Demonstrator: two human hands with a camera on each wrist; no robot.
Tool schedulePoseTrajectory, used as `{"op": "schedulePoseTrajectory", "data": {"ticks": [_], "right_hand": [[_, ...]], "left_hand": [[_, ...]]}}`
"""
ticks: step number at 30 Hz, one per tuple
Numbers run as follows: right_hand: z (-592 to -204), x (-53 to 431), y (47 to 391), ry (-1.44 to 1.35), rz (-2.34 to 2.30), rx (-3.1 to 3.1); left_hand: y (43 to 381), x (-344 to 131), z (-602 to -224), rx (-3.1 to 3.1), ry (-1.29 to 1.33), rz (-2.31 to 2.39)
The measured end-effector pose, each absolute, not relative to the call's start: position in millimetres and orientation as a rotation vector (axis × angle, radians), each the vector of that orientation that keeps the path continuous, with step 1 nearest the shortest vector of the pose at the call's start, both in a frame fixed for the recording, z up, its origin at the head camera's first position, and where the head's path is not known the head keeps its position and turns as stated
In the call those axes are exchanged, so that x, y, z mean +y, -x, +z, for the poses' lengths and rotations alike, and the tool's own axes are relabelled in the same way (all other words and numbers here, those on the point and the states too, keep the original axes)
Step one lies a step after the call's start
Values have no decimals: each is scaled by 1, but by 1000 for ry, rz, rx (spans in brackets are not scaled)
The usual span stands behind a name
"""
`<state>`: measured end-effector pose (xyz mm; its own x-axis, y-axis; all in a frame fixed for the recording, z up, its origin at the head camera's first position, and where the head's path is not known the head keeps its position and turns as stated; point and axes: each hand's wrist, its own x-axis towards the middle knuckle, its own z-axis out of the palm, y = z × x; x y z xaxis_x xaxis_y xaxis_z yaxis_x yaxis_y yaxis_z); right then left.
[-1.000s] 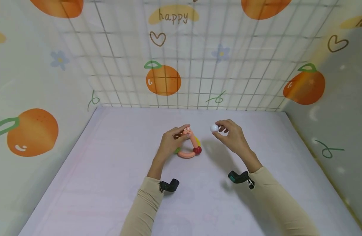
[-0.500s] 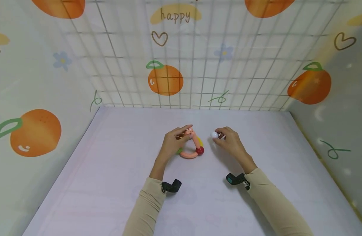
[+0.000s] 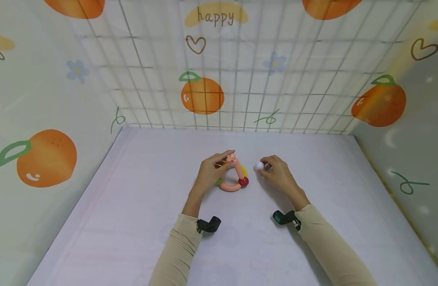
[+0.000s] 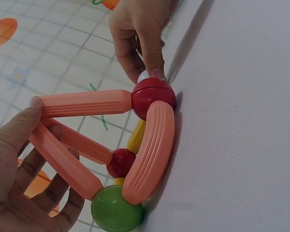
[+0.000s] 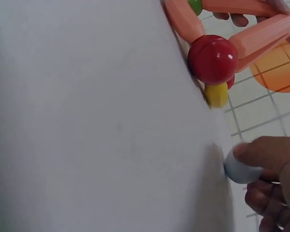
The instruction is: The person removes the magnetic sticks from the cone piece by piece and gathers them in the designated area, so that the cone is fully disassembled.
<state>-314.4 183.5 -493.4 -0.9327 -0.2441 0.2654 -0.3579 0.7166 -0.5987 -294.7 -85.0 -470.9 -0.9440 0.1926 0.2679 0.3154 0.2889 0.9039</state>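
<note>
Nearest to me in the head view are two beige sleeves, each with a black wrist camera strapped at the cuff, over a pale counter. Beyond them I have the stick-and-ball frame standing on the counter: a curved pink rod runs along its near side, joining a green ball to a red ball. A second red ball and a yellow piece sit behind. Straight pink rods slope up to meet at the top, where the grip of the left hand pinches them between thumb and fingers. To the right, near the frame but apart from it, the right hand has its grip closed on a white ball, low down; I cannot tell whether it touches the counter. Farthest off, I see a backdrop printed with oranges and the word "happy", a grid showing on it.
</note>
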Motion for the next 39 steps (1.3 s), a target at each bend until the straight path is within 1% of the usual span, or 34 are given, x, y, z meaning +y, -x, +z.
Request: {"op": "schedulePoseTrajectory", "data": {"ticks": [3,8,15,24,39], "right_hand": [[-488,183,312,-470,967,-2771],[-466,176,300,-553,962,-2656],[-437,143,283,-688,1054,-2501],[-440,113,286,-750,993,-2468],[-441,118,285,-750,1012,-2461]], "left_hand": [[295,-85,-470,-2436,479,-1758],[295,-85,-467,-2445,487,-1761],[295,-85,-464,-2463,459,-1718],[295,-83,-471,-2436,490,-1721],[296,-84,-470,-2429,493,-1719]]}}
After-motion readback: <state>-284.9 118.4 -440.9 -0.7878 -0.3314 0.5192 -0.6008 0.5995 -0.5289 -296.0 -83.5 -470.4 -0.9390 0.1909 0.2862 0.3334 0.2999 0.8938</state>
